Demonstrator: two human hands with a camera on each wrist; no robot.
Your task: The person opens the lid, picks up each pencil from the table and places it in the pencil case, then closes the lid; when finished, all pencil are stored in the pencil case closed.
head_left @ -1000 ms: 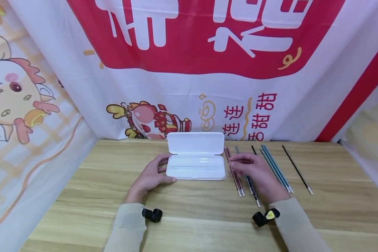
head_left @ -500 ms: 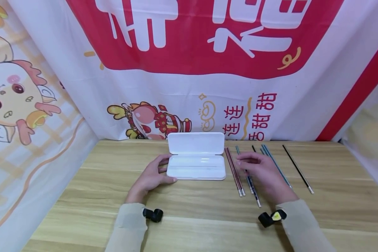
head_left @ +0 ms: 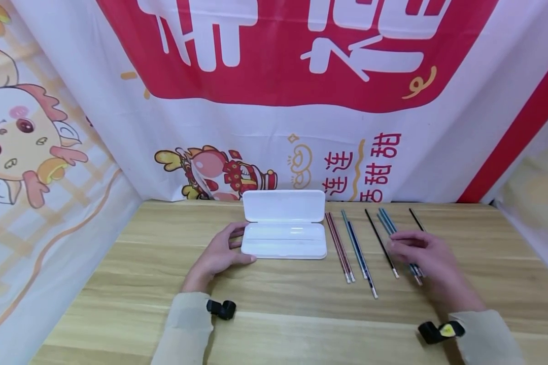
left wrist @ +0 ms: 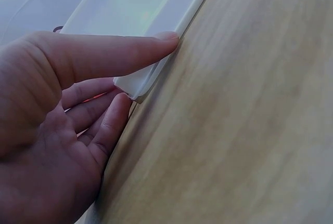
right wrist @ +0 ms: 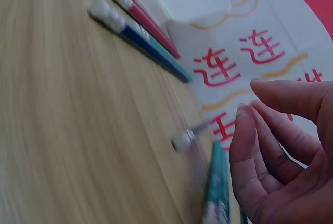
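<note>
My left hand [head_left: 221, 251] holds the left end of an open white pencil case [head_left: 283, 249]. In the left wrist view its thumb [left wrist: 125, 55] lies along the front edge, and the other fingers are at the end of the case. Over the pencils on the right hovers my right hand [head_left: 426, 256], its fingers loosely bent with nothing between them. It partly covers the light blue pencils [head_left: 385, 219] and a black pencil [head_left: 417, 219] farther right. Another black pencil [head_left: 381, 243] lies just left of this hand.
Right of the case lie two red pencils [head_left: 338, 248], then a teal pencil [head_left: 348, 228] and a dark blue pencil [head_left: 364, 263], erasers towards me. A printed cloth [head_left: 274, 121] hangs along the back of the wooden table [head_left: 292, 324].
My right hand has moved right, from beside the red pencils to over the light blue ones, uncovering the nearer black pencil. The left hand and the case have stayed in place.
</note>
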